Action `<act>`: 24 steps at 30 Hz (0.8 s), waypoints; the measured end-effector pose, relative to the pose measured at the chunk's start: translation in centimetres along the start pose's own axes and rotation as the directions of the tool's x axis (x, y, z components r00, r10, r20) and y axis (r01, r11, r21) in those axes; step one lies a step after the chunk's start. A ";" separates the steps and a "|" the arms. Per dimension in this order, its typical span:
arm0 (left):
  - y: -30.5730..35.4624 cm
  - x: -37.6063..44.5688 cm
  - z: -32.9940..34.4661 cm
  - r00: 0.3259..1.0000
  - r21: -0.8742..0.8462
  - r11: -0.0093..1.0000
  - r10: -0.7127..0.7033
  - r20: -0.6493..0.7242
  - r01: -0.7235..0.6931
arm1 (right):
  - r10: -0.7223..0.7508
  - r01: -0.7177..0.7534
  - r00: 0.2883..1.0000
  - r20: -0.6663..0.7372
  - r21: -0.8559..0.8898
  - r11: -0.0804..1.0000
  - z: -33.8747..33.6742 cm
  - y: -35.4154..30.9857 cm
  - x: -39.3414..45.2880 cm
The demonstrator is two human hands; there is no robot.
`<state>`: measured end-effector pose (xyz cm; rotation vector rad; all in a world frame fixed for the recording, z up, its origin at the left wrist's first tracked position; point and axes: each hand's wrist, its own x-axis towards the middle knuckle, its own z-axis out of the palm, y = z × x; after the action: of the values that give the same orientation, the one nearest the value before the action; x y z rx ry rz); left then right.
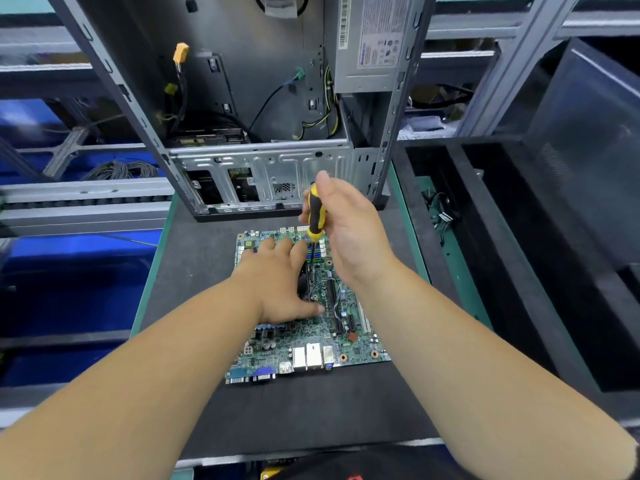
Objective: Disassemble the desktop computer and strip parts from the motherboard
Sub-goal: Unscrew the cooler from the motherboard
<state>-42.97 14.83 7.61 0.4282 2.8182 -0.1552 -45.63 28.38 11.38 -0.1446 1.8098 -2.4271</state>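
While my left hand (277, 282) presses flat on the motherboard (304, 327), my right hand (343, 230) grips the screwdriver (316, 216).
Motherboard: out of case (242, 98), lying on desk (311, 410). Power supply (374, 43) and cables remain inside; board parts apparently still unstripped.

We see a tabletop (194, 271) covered by a dark grey mat with green edges. The motherboard (311, 341) lies flat on it near the middle. Behind the board, the open computer case (263, 181) rests on the same mat.
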 end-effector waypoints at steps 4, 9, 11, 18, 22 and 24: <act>0.1 -0.2 -0.3 1.000 -0.032 0.999 0.012 0.000 -0.012 | -0.019 0.025 0.995 0.096 -0.060 0.998 1.6 0.5 -0.6; 0.2 -0.3 -0.4 1.000 -0.026 1.000 0.004 -0.017 -0.004 | 0.057 -0.073 0.988 0.144 0.108 0.991 0.9 -0.8 1.2; 0.2 -0.2 -0.3 1.000 -0.013 1.000 0.001 -0.016 -0.001 | 0.076 -0.093 0.989 0.130 0.130 0.987 0.2 -1.1 1.4; -0.1 0.1 0.2 1.000 -0.011 1.000 0.005 -0.029 -0.006 | 0.038 -0.037 0.997 0.060 -0.021 0.999 -0.9 -1.2 0.7; 0.0 0.0 0.1 1.000 -0.016 1.000 -0.001 -0.014 0.000 | -0.007 0.006 0.998 0.059 0.009 1.000 0.6 -0.6 0.8; 0.0 -0.1 0.0 1.000 -0.022 1.000 -0.003 -0.012 0.003 | -0.009 0.004 0.995 0.102 0.052 0.999 1.2 -0.5 1.1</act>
<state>-42.89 14.84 7.64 0.4217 2.8301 -0.1226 -46.54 27.18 12.19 -0.2654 1.7053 -2.4203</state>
